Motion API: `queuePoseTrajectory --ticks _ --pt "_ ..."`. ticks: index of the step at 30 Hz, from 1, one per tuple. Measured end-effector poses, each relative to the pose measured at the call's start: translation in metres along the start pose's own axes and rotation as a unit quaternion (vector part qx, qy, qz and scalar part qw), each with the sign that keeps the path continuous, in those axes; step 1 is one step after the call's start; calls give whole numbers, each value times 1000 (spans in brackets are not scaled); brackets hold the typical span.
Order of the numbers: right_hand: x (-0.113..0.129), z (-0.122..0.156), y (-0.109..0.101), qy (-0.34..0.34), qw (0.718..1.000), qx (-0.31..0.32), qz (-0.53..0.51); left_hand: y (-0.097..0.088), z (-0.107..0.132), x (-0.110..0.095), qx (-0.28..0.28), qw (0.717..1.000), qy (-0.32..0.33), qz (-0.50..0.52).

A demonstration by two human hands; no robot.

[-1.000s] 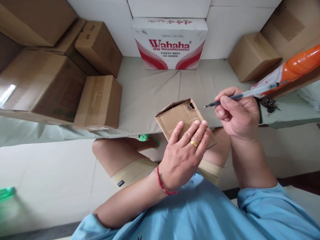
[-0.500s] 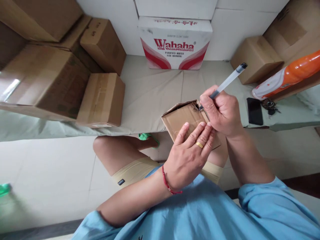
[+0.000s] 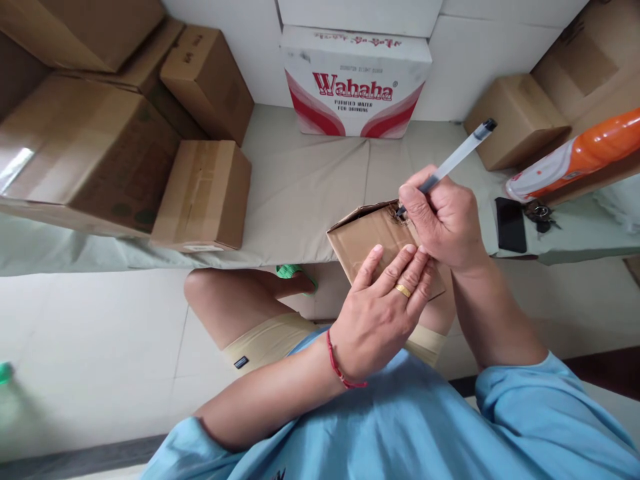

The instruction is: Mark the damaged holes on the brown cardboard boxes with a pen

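Note:
A small brown cardboard box (image 3: 367, 237) rests on my lap, its top sealed with tape and torn at the far corner. My left hand (image 3: 385, 310) lies flat on the box with fingers stretched out, a gold ring on one finger, pressing it down. My right hand (image 3: 445, 217) is closed round a clear pen (image 3: 453, 160). The pen's tip is stuck into the torn hole at the box's far right corner, and the pen slants up to the right.
A low cloth-covered platform (image 3: 310, 180) holds brown cartons (image 3: 205, 197) at left, a white and red Wahaha carton (image 3: 355, 83) at the back, another brown carton (image 3: 517, 120) at right, an orange bottle (image 3: 580, 157), a black phone (image 3: 510, 223) and keys (image 3: 540, 213).
My right hand swung the pen from level, pointing left above the box, down so its tip pokes into the torn corner. My left hand stayed flat on the box.

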State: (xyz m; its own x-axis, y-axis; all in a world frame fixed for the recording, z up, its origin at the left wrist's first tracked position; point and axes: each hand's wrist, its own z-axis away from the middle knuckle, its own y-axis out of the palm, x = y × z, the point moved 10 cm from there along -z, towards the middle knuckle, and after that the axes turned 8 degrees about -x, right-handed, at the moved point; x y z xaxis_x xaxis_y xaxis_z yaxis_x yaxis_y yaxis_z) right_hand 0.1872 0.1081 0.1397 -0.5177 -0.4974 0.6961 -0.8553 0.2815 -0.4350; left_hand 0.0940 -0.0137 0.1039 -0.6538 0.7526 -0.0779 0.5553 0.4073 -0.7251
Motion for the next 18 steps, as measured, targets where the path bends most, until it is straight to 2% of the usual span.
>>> queuePoseTrajectory --ticks 9,18 --pt "-6 -1 1 49 998 -17 -41 2 0 1 17 1000 2 5" --pt "-9 2 -2 61 996 -41 -50 3 1 0 25 1000 2 3"
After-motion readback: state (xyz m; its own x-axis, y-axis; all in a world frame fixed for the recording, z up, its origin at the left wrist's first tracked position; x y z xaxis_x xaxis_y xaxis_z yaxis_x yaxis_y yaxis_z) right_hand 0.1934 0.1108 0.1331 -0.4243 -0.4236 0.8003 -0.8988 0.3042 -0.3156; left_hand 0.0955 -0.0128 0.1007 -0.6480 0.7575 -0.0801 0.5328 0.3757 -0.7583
